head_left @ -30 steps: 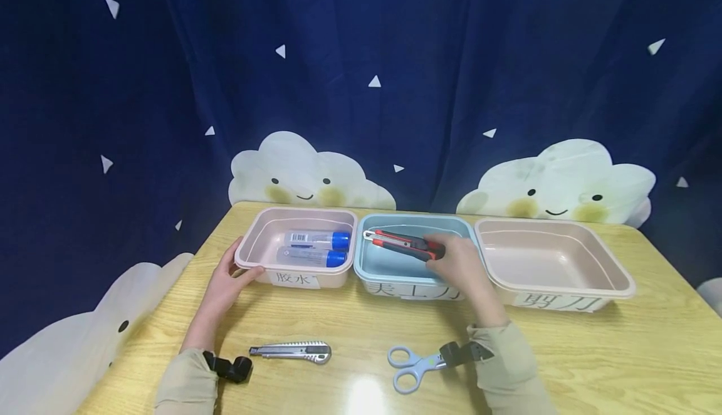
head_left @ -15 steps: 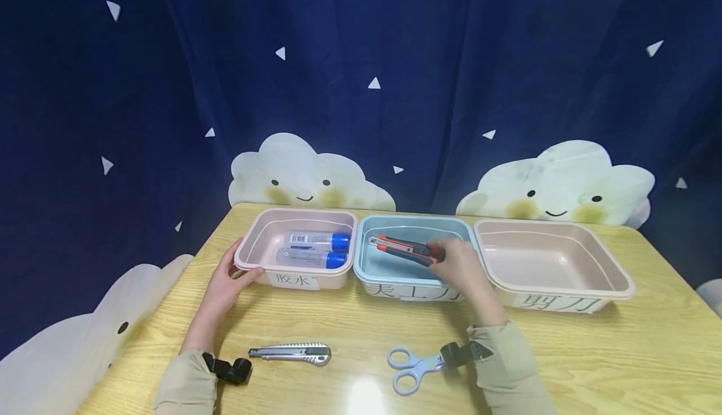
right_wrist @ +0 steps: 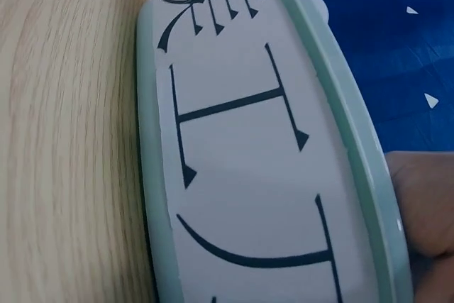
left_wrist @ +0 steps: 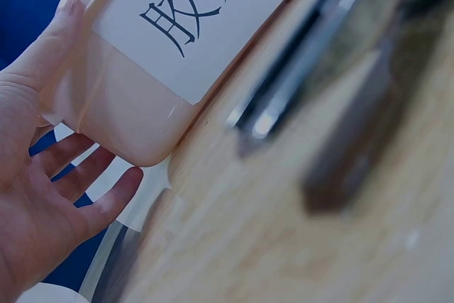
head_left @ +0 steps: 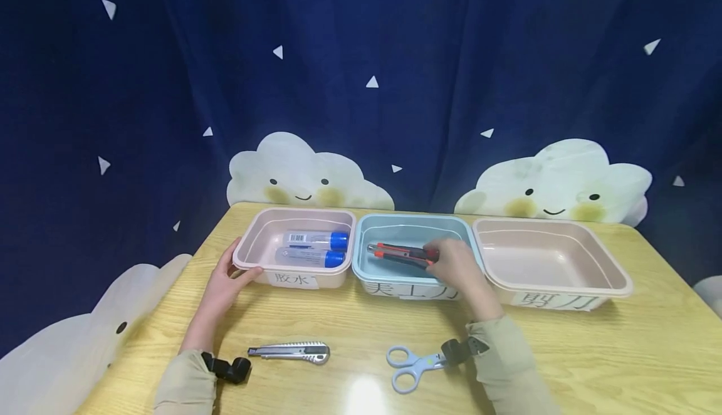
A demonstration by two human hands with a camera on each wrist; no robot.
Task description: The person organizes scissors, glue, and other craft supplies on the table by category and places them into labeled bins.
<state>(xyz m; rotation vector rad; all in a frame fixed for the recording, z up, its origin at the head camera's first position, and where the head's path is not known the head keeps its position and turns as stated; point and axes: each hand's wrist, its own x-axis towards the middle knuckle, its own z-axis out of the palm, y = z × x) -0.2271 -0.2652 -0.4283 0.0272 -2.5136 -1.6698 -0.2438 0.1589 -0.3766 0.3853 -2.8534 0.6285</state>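
Observation:
My right hand (head_left: 457, 266) reaches over the front rim of the blue bin (head_left: 414, 276) and grips a red-and-black utility knife (head_left: 403, 254) by its right end. The knife lies across the inside of the bin, its silver tip pointing left. In the right wrist view, part of that hand (right_wrist: 429, 204) shows behind the rim; the knife is hidden there. My left hand (head_left: 222, 283) holds the front left corner of the pink bin (head_left: 256, 258), thumb on the front and fingers along the side. Inside that bin lie two clear glue bottles (head_left: 307, 256) with blue caps.
A beige bin (head_left: 564, 286) stands to the right in the row. On the table (head_left: 338, 321) in front lie a silver utility knife (head_left: 290, 351) and light-blue scissors (head_left: 414, 365), partly under my right wrist camera. A dark blue curtain (head_left: 338, 39) hangs behind.
My right hand has lowered the red-and-black utility knife deeper into the blue bin, its tip shifting slightly right and down. My left hand has stayed at the pink bin.

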